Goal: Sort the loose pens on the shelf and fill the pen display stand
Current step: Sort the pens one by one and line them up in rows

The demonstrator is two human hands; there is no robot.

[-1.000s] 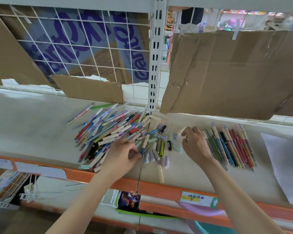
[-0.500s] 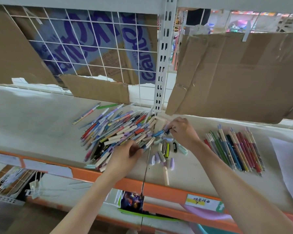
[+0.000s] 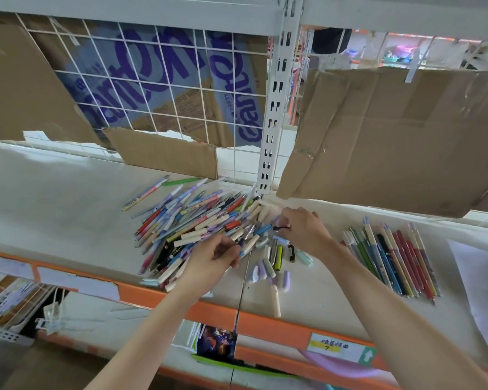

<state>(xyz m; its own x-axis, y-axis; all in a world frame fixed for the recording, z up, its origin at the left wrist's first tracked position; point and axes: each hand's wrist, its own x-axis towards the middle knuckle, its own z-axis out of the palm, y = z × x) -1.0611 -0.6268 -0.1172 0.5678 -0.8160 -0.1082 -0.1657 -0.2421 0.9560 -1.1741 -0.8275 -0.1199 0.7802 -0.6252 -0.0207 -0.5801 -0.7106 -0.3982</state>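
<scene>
Both hands are working the loose pen pile [image 3: 192, 229] mid-shelf [image 3: 54, 209]: left hand [image 3: 212, 263] is pinching a purple pen [image 3: 247, 235], right hand [image 3: 302, 229] is pinching a small dark piece [image 3: 281, 227]. Sorted row [image 3: 392, 257] is lying at 3 o'clock. Most pens are still waiting unsorted; no display stand is showing.

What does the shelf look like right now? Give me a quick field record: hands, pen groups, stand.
left hand: pinches a pen at the near edge of the loose pile
right hand: fingers curled on a small dark piece by the pile's right end
loose pile: mixed pens, jumbled, left of centre
sorted row: pens side by side, right of the hands
loose caps: scattered between the hands
display stand: not in view
</scene>
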